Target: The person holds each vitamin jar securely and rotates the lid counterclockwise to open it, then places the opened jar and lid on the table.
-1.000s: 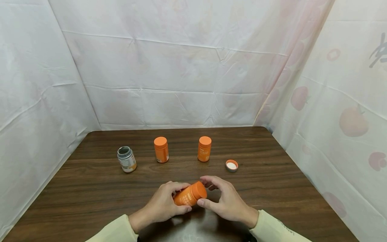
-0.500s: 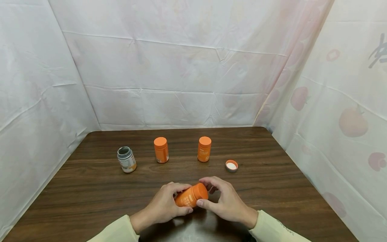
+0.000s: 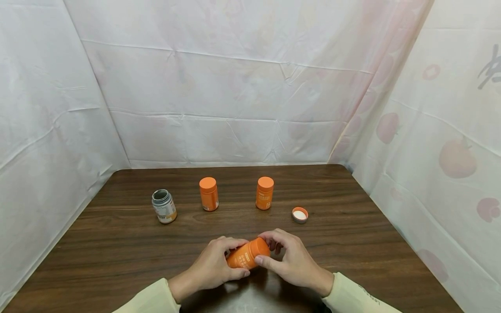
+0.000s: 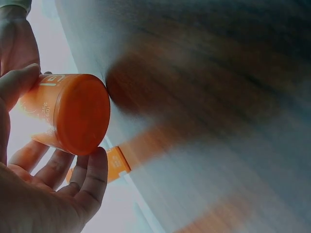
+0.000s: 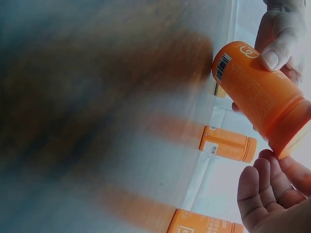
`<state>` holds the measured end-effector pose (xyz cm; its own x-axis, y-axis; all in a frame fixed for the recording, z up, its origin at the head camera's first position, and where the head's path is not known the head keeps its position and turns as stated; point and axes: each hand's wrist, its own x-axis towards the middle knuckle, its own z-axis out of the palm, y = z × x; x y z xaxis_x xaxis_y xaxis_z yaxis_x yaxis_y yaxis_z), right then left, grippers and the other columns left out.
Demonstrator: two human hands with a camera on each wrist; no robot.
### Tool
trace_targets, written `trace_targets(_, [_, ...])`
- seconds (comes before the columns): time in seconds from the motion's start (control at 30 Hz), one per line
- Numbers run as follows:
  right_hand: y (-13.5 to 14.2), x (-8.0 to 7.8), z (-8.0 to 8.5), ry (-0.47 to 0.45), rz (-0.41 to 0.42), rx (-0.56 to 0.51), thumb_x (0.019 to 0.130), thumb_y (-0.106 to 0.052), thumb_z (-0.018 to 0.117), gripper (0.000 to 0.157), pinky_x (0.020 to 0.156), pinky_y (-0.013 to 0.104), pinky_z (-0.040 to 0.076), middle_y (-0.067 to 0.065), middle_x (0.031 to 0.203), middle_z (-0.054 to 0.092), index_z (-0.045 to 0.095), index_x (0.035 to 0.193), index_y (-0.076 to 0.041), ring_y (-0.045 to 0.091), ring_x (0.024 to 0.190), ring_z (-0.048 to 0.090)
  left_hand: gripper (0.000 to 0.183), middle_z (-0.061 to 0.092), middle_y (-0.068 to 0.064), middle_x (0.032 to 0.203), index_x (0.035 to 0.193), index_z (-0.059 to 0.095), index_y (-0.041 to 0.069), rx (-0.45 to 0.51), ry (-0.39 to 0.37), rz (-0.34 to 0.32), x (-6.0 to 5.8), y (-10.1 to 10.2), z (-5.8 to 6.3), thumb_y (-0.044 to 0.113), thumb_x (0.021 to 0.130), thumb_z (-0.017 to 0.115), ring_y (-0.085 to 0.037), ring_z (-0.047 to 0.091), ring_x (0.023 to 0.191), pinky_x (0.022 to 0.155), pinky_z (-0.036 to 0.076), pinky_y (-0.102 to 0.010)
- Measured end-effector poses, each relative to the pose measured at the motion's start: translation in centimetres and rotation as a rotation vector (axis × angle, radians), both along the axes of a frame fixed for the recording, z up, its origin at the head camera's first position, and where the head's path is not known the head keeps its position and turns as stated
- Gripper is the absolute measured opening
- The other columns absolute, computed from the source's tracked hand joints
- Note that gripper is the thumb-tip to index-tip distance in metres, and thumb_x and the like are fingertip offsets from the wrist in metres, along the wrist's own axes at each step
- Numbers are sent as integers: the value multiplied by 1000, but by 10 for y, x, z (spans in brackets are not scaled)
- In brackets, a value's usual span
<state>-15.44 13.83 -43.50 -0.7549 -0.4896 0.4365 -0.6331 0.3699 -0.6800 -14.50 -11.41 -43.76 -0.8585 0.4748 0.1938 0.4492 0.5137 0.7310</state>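
Note:
An orange bottle [image 3: 239, 257] is held tilted just above the near part of the table, its orange cap [image 3: 260, 248] pointing up and right. My left hand [image 3: 211, 264] grips the bottle's body, thumb in front and fingers behind. At the other end, my right hand [image 3: 293, 260] pinches the cap between thumb and fingertips. The left wrist view shows the flat base of the bottle [image 4: 82, 114] tipped toward the camera. From the right wrist, the bottle [image 5: 255, 87] shows a barcode near its base, and a right fingertip touches the cap's rim.
Two capped orange bottles, one left [image 3: 209, 195] and one right [image 3: 264, 194], stand farther back on the dark wooden table [image 3: 117, 248]. A grey uncapped bottle [image 3: 165, 208] stands at left. At right lies an upturned cap [image 3: 300, 214]. White curtains [image 3: 227, 87] surround the table.
The right fingers have closed in from just off the cap to contact with it. The held bottle has shifted slightly right and down. The other bottles and the loose cap stay put.

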Motion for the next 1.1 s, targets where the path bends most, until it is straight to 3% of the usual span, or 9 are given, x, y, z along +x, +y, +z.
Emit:
trace_targets(0.57, [-1,0,1,48,28,-6,91,-34,80,34,68,31,54,-10,97,64,69,120,-20,15,82,60,46,70,17,108,120,75,26,-43,20,-4,-1,0,-1,31,78,91,-5,56,89,74,48,-26])
trace_targets(1.1, [0,0,2,68,50,3,91,-33,80,38,71,30,55,-10,103,65,69,124,-17,12,86,61,46,70,17,109,121,74,29,-48,18,-5,0,0,0,32,78,91,-4,58,90,75,48,-27])
